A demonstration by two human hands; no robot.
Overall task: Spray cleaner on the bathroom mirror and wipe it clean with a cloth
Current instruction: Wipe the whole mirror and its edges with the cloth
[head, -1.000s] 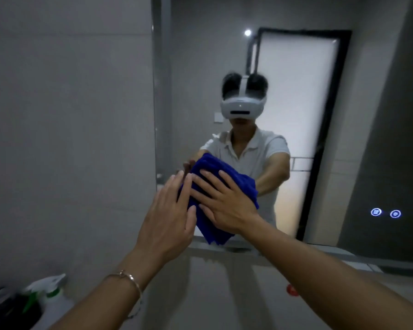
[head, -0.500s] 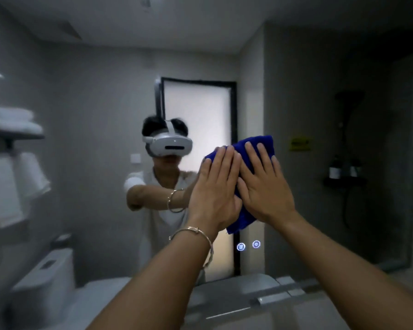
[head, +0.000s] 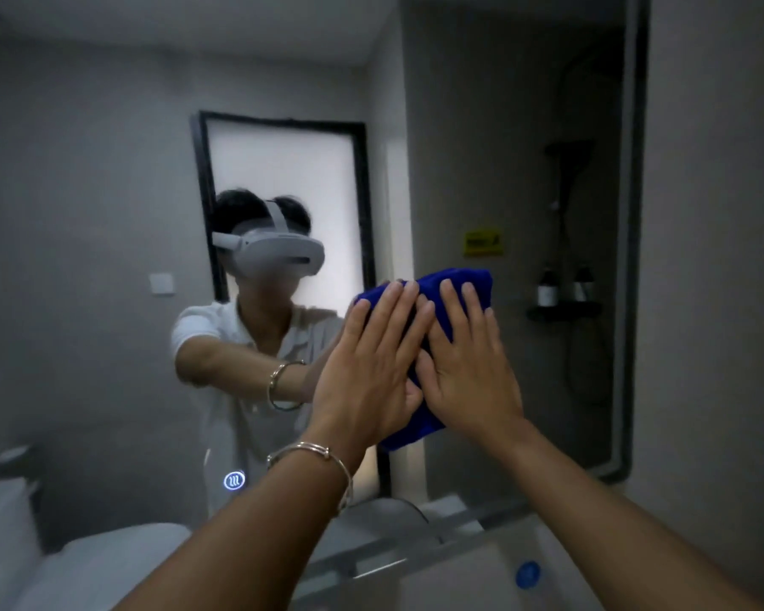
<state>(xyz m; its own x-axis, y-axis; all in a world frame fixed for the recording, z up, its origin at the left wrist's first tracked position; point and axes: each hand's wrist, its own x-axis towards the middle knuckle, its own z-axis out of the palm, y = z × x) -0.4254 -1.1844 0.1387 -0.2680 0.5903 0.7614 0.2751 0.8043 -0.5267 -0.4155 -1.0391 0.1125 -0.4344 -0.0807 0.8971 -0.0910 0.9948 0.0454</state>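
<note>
A folded blue cloth (head: 457,286) is pressed flat against the bathroom mirror (head: 107,191), right of centre in the head view. My left hand (head: 367,368), with a silver bangle on its wrist, lies flat on the cloth's left half. My right hand (head: 470,372) lies flat on its right half, fingers spread and pointing up. Both palms hold the cloth to the glass. Most of the cloth is hidden under the hands. No spray bottle is in view.
The mirror's right edge (head: 631,258) meets a grey tiled wall (head: 715,258). A lit round touch button (head: 234,481) glows low on the glass. Below the mirror is the white basin (head: 459,579) with a blue drain plug (head: 528,574).
Both hands and the cloth have swept from the mirror's lower left edge up and across to the right side. My view turned right with them; the spray bottle at lower left dropped out of sight.
</note>
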